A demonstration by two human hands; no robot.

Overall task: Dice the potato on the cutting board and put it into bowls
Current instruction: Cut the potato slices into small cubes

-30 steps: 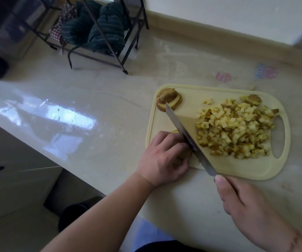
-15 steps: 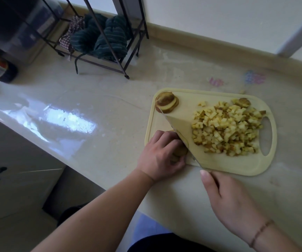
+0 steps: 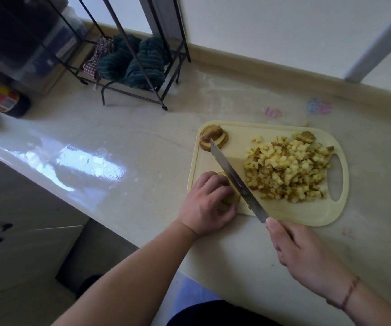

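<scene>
1. Two hands work at the cutting board [image 3: 272, 214] near the bench's [image 3: 124, 189] front edge.
2. Left hand [image 3: 205, 204]: fingers curled over a potato piece [image 3: 231, 197] at the board's near left corner.
3. Right hand [image 3: 305, 254]: fingers wrapped round the knife [image 3: 235, 178], blade just beside that piece.
4. Diced potato [image 3: 286, 170] is heaped by the board's right end; slices [image 3: 213, 140] sit in its far left corner.
</scene>
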